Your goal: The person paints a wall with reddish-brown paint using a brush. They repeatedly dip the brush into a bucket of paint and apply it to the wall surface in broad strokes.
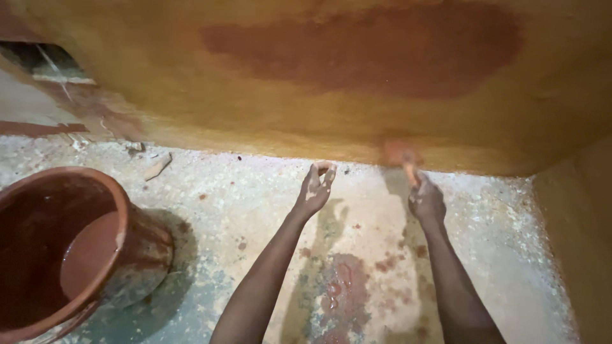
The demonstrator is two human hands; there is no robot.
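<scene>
Wall (191,83) is showing matt ochre plaster with a darker, wet-looking red-brown patch (382,51). Floor (510,255) is looking like rough, speckled concrete, stained with glossy reddish drips. Plastic bucket (137,245) is gleaming, coated in smooth red-brown paint.

I am holding a brush (400,156) in my right hand (426,202), pressing its bristles against the base of the yellow wall (255,108). My left hand (315,188) is hovering empty, fingers curled, above the speckled floor (255,191). A bucket (143,245) of red-brown paint is sitting far left.
</scene>
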